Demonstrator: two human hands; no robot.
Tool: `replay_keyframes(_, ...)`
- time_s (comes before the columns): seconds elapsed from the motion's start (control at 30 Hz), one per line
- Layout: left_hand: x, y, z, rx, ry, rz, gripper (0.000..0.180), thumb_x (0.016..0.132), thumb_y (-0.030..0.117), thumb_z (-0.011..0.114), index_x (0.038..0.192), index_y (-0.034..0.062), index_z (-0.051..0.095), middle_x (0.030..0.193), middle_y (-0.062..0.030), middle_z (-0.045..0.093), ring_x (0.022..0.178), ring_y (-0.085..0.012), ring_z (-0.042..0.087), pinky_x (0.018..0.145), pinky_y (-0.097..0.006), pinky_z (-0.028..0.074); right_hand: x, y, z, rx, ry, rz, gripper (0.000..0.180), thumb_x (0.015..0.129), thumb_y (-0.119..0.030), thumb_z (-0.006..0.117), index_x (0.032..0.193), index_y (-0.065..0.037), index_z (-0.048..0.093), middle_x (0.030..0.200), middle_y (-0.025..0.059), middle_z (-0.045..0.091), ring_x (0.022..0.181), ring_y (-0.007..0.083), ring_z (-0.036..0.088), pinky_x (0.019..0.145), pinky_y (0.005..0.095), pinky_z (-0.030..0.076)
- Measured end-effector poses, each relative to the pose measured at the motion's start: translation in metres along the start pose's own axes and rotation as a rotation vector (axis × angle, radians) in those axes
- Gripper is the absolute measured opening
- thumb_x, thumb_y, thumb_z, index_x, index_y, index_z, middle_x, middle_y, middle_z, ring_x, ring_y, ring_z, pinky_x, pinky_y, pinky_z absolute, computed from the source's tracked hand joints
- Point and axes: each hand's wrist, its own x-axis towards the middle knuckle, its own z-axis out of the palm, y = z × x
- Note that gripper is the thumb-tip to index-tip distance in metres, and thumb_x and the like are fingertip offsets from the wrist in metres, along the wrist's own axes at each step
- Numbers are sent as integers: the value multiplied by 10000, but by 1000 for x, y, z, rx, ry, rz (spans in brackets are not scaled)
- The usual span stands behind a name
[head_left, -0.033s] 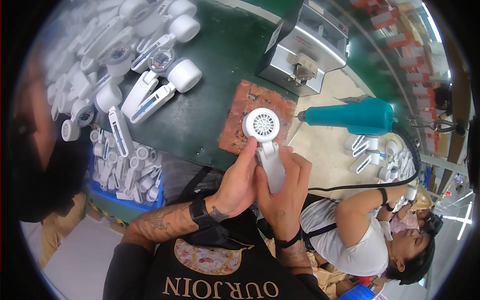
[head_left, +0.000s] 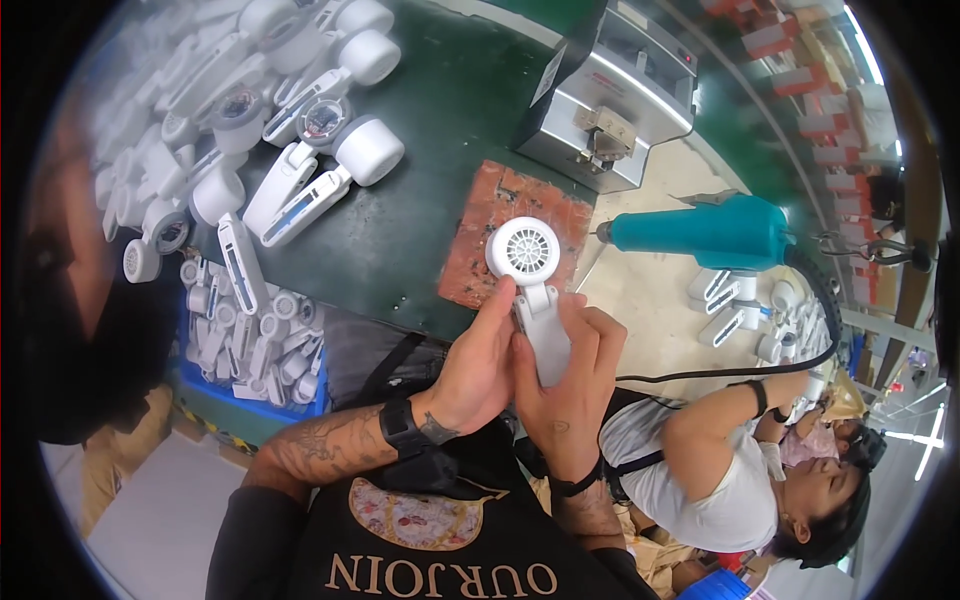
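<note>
A white handheld fan (head_left: pixel 547 335) with a round slotted grille is held over a worn reddish-brown pad, its grille facing up. My right hand (head_left: pixel 568 400) wraps around the fan's handle, thumb on top. My left hand (head_left: pixel 478 365) pinches near the hinge below the round head, fingertips against the rim; its other fingers are partly hidden. The pad (head_left: pixel 480 230) lies under the fan head on the bench. To the right of the fan head hangs a teal electric screwdriver (head_left: pixel 690 235), its tip pointing left toward the pad; neither hand touches it.
Many white fans (head_left: pixel 300 205) are heaped on the green bench (head_left: pixel 410 230) at left. A blue bin (head_left: pixel 320 395) below holds more. A silver machine (head_left: pixel 610 110) stands at the back. Fan parts (head_left: pixel 725 305) lie right, beyond the screwdriver's black cable (head_left: pixel 720 374). A co-worker (head_left: pixel 720 460) is at right.
My hands and the fan are almost unmoved; the fingers of my right hand shift very slightly. The co-worker's arm at right has moved a little.
</note>
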Motion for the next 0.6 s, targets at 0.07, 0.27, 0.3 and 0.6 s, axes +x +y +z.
replay_keyframes(0.07,1,0,-2,85,-29,28,494,1074,369,321,1396,15,443,1387,-152,538,1289,-228,501,1120,-391,370,-1,1,2,28,9,40,554,777,-55,761,1270,19,519,1168,220,503,1022,378,553,847,442,489)
replay_keyframes(0.27,-5,9,1,248,-68,54,403,1020,114,471,1401,-12,438,1392,-164,538,1267,-241,525,1102,-384,399,-9,0,4,20,37,-57,606,753,-75,771,1295,1,509,1147,198,495,1015,341,538,849,415,473)
replay_keyframes(0.3,-7,13,2,250,-66,66,413,1017,122,488,1404,-11,434,1381,-163,543,1254,-247,537,1098,-396,408,-9,-3,1,25,52,-50,606,753,-75,771,1295,1,509,1147,198,495,1015,341,538,849,415,473)
replay_keyframes(0.6,-14,38,-4,154,-87,191,451,1019,182,528,1406,-22,418,1323,-190,564,1223,-293,568,1084,-453,442,-18,3,2,685,-140,217,408,828,-193,785,1090,-12,529,891,80,617,769,152,581,677,314,485)
